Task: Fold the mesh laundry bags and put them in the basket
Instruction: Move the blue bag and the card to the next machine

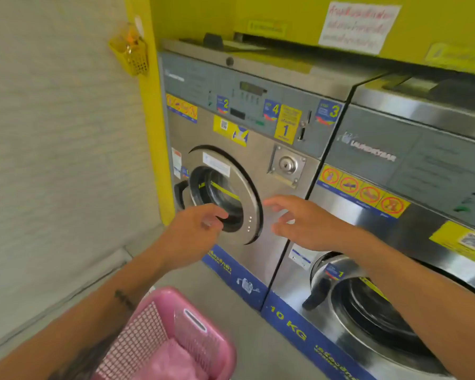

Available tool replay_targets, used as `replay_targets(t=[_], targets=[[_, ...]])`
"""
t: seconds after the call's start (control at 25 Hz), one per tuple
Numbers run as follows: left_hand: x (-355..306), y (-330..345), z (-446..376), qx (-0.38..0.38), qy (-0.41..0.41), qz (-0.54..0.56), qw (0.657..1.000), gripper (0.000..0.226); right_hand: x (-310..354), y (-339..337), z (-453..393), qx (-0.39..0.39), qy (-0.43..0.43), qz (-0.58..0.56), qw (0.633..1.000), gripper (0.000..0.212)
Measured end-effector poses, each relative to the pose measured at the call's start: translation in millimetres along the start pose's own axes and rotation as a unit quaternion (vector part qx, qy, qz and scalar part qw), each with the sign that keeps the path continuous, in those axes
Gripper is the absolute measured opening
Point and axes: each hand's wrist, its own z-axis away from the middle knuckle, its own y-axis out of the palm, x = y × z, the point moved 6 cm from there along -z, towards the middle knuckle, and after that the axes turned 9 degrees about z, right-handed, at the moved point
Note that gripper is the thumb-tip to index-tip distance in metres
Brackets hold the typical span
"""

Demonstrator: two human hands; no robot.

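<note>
A pink plastic basket (203, 341) stands on the floor at the bottom of the view, with pink mesh fabric (173, 363) lying inside it. My left hand (192, 234) is stretched toward the round door (231, 193) of the left washing machine, fingers loosely curled and holding nothing. My right hand (299, 220) hovers beside the door's right edge with fingers spread and nothing in it. The door is shut, and no mesh bag shows in either hand.
A second steel washing machine (395, 270) stands to the right with its door shut. A pale wall (52, 160) runs along the left. A small yellow basket (132, 53) hangs on the yellow post. Grey floor lies between the pink basket and the machines.
</note>
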Motion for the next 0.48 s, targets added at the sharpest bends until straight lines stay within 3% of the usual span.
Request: replay_targets(t=[0.24,0.48], targets=[[-191,53,-33,0.127,0.219,-0.043,0.966,0.020,-12,-160,100,-0.153,0.028,0.038,0.987,0.048],[-324,145,-36,0.209,0.359,-0.050,0.908,0.018,-47,-248,204,-0.253,0.118,0.126,0.952,0.051]])
